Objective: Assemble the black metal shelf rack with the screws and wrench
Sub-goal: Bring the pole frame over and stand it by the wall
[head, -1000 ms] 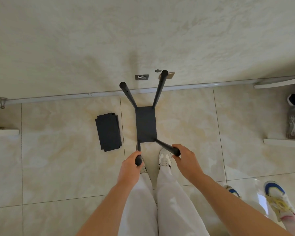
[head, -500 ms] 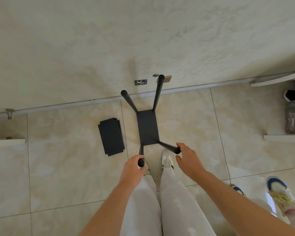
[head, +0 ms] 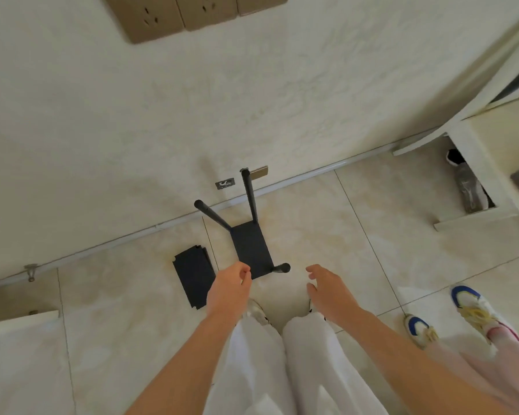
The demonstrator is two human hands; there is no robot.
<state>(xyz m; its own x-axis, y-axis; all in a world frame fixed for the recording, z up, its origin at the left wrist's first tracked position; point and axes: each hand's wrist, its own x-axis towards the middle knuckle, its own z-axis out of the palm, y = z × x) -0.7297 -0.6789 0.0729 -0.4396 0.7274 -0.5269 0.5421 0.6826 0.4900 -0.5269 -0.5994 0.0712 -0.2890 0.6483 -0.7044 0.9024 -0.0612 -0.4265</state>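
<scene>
**Inspector:** Black metal shelf rack (head: 250, 250): where is it standing?

**Assistant:** Head view. It is standing upright on the tiled floor (head: 342, 235), close to the foot of the wall (head: 252, 100) and just ahead of the person's white trousers (head: 282, 369). One dark shelf is sitting low between the posts. Three posts are showing, each rising toward the camera. The near left corner is being covered by the left hand (head: 229, 290).

**Inspector:** And that hand's grip?

**Assistant:** Its fingers are curling inward at that corner. Whether the grip is closing on a post I cannot tell, because the hand is hiding whatever is beneath it.

**Inspector:** The other side?

**Assistant:** The right hand (head: 327, 292) is hovering with a loose, unclosed grip, fingers slightly bent and spread, holding nothing. It is sitting just beside the capped top of the near right post (head: 283, 268), apart from it.

**Inspector:** Loose parts?

**Assistant:** A second black panel (head: 194, 277) is lying flat on the floor, just left of the rack and apart from it.

**Inspector:** Surroundings?

**Assistant:** Beige wall sockets (head: 192, 13) are showing at the top edge. Another person's blue-and-yellow shoes (head: 474, 307) are standing at the right.
</scene>
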